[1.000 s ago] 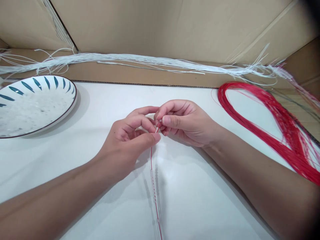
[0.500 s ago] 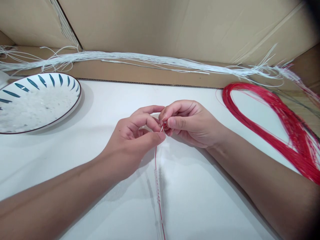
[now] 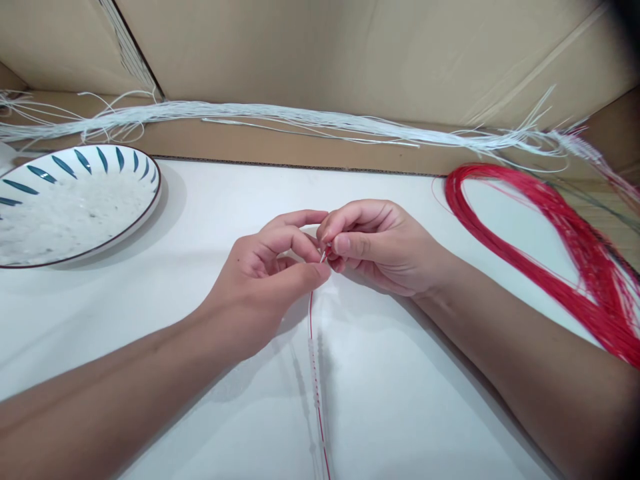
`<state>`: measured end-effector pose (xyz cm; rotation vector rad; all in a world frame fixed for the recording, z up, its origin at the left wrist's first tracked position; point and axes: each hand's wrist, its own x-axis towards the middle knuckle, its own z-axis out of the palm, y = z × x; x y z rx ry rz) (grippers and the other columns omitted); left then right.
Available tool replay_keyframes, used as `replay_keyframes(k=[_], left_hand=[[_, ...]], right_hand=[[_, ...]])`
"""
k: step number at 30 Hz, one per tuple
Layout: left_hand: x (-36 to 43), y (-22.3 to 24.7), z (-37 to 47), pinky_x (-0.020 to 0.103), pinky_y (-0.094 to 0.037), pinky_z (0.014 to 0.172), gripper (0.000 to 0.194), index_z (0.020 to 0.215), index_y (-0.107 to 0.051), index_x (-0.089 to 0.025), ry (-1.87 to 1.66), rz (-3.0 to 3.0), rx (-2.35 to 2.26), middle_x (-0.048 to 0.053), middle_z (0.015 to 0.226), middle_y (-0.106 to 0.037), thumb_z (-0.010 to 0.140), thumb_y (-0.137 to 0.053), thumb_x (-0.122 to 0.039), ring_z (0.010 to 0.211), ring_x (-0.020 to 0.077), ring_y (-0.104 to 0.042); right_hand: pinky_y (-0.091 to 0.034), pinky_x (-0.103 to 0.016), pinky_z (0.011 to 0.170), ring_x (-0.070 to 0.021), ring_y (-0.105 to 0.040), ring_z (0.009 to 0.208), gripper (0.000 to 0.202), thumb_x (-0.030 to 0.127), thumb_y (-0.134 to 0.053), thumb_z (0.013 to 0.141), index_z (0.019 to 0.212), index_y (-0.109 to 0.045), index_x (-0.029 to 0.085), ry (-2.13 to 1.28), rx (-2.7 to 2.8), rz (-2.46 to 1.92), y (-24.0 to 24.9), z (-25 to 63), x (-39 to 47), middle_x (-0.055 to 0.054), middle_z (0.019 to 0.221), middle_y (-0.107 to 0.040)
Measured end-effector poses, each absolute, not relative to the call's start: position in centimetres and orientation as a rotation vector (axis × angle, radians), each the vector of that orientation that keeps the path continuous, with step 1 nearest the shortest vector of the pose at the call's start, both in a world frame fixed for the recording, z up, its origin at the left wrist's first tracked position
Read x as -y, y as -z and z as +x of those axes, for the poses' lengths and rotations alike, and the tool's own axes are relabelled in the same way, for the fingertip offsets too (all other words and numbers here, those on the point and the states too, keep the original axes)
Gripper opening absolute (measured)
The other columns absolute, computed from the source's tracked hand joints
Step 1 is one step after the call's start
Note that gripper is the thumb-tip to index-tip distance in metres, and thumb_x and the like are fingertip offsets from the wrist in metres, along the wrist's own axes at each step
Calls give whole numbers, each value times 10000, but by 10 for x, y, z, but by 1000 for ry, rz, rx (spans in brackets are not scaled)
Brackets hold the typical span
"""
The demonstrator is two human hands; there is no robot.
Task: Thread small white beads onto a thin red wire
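Note:
Near the middle of the view my left hand (image 3: 275, 273) pinches a red and white cord between thumb and forefinger. Fingertip to fingertip with it, my right hand (image 3: 375, 243) grips the same cord's upper end, where a small red and white part shows. From under my left thumb the red cord (image 3: 311, 317) hangs down toward the bottom edge. A row of small clear beads (image 3: 315, 373) is threaded on it below my hands. The exact crossing of the strands between the fingertips is too small to make out.
A white plate with dark leaf marks (image 3: 75, 200) holds a heap of clear bits at the left. A looped bundle of red cord (image 3: 520, 257) lies at the right. Along the cardboard ledge behind stretches a bundle of white cords (image 3: 300, 119), over the white table (image 3: 230, 193).
Between the fingertips, slightly more of the red and white strands shows. Both hands are otherwise in nearly the same place.

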<state>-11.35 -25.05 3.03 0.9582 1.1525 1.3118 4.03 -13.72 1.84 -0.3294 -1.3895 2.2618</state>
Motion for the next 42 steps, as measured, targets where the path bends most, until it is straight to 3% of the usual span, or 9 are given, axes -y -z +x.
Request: replay_keyframes(k=[19,26,33,42], left_hand=[[253,-31,-110,333,-543,784,187,623,-711,-214,-1337,928,-1289,-24,1284,-655,783,-793,-161,952,181,-665],[252,-30,-110,351,-569,774,188,625,-697,-203,-1334,969,-1324,28,1307,-650,783,-799,-192,1038,243,-670],[252,-32,-109,333,-566,782,198,617,-702,-211,-1315,986,-1349,14,1267,-662,788,-801,-197,1088,245,-662],[253,-30,-111,328,-554,789,200,634,-706,-211,-1314,967,-1294,-7,1287,-646,813,-788,-179,979,186,-664]], right_hand=[[-577,-201,670,-84,-684,697,53,154,-840,831,840,-789,142,-2270,1416,-357,-20,41,139,-12,765,-753],[-583,-214,677,-90,-684,701,79,179,-854,821,834,-783,146,-2258,1437,-368,-20,41,139,-10,761,-747],[-580,-205,681,-89,-691,708,69,153,-850,817,839,-785,146,-2262,1410,-391,-21,41,139,-7,761,-752],[-573,-205,684,-88,-683,711,65,162,-843,831,839,-781,142,-2268,1413,-366,-21,41,140,-11,771,-750]])
